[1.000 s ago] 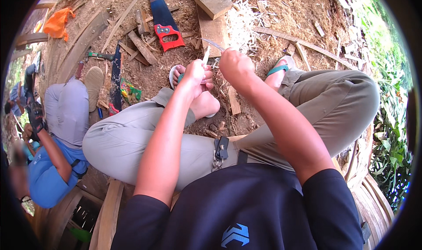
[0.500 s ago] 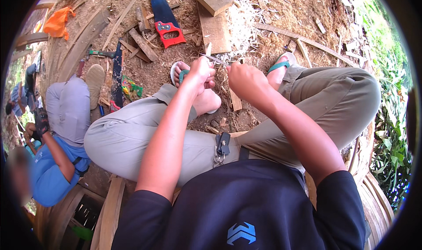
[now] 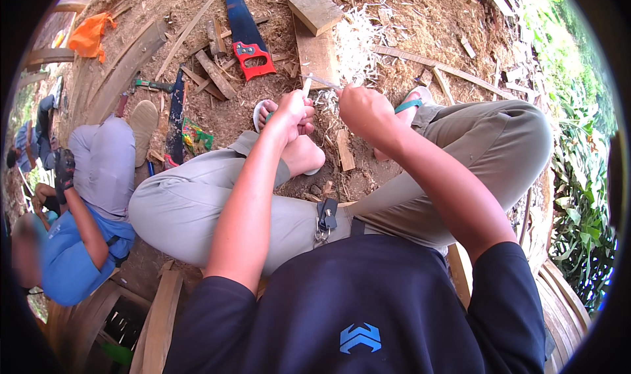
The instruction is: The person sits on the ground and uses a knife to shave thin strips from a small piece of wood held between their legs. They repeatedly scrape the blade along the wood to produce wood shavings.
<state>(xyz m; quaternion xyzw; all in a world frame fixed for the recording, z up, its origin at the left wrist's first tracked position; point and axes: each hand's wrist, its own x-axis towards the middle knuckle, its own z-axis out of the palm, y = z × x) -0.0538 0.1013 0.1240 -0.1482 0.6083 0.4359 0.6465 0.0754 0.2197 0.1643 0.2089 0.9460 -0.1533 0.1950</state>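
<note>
My left hand [image 3: 294, 114] is closed around a short, pale wooden stick [image 3: 307, 85] whose tip points away from me. In my right hand [image 3: 363, 108] is a knife; its handle is hidden inside my fist. The thin knife blade [image 3: 323, 81] reaches left toward the stick, and its tip lies at or very near the wood. Both hands are above the ground between my sandalled feet. Just beyond them a thick wooden plank [image 3: 317, 55] lies with a wood block [image 3: 315, 11] on it, and pale shavings [image 3: 360, 39] are heaped at its right.
A red-handled handsaw [image 3: 248, 39] lies left of the plank. Further left are a second saw [image 3: 175, 114], a green-handled tool [image 3: 153, 84] and an orange cloth [image 3: 91, 36]. A person in blue [image 3: 72, 249] sits at the left. Leafy plants [image 3: 582, 203] edge the right side.
The knife blade has shifted slightly along the stick, and the stick now stands more upright. My view has shifted slightly. Both hands keep their grip.
</note>
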